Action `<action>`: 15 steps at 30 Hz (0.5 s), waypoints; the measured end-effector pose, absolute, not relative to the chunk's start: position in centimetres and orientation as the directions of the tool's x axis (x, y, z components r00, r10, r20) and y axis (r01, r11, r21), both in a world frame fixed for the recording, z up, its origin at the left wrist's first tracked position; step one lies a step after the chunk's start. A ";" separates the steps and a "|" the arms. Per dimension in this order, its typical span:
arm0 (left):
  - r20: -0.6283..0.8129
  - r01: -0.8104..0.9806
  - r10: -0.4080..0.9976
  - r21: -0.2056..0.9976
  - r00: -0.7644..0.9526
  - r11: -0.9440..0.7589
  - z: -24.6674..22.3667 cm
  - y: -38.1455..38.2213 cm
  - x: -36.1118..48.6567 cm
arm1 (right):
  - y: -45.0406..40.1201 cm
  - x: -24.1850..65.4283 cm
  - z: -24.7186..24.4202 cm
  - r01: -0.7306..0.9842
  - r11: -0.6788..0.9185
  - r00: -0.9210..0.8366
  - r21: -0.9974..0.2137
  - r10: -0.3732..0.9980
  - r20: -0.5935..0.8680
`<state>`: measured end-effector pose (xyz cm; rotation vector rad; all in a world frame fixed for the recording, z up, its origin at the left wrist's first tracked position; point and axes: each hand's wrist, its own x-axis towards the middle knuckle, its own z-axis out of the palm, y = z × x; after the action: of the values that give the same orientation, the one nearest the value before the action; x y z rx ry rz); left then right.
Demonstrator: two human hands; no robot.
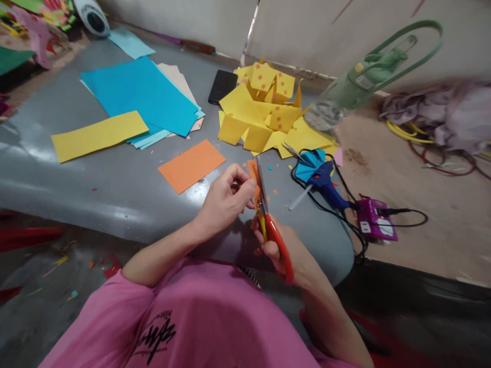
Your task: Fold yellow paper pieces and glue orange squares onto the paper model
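Observation:
My right hand (278, 243) is closed round the red handle of a pair of scissors (282, 245), whose blades point away from me. Against the blades stands a narrow orange paper strip (253, 174), pinched in the fingers of my left hand (226, 199). How far the blades have cut into it I cannot tell. Tiny orange scraps (275, 192) lie on the table beside the blades. To the left of my left hand rests an orange paper rectangle (192, 166). Beyond the scissors sit folded yellow paper shapes (253, 120), some with orange spots.
Blue sheets (138, 92) and a yellow strip (99, 135) lie at left on the grey table (126, 204). A black phone (223, 87) is behind. At right are a blue glue gun (326, 184) with its cord, a purple power box (376, 220) and a green-topped bottle (356, 82).

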<state>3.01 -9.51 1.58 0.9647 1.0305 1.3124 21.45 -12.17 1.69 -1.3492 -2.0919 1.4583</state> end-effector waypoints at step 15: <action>-0.064 -0.344 0.998 0.937 0.013 0.065 2.2 -9.5 2.6 | -12.2 22.1 1.3 0.446 0.069 -0.612 -0.893 0.751 -0.248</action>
<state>2.64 -9.50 2.16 0.9028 0.9770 1.3064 22.09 -12.16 1.28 -1.2041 -2.0705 1.5588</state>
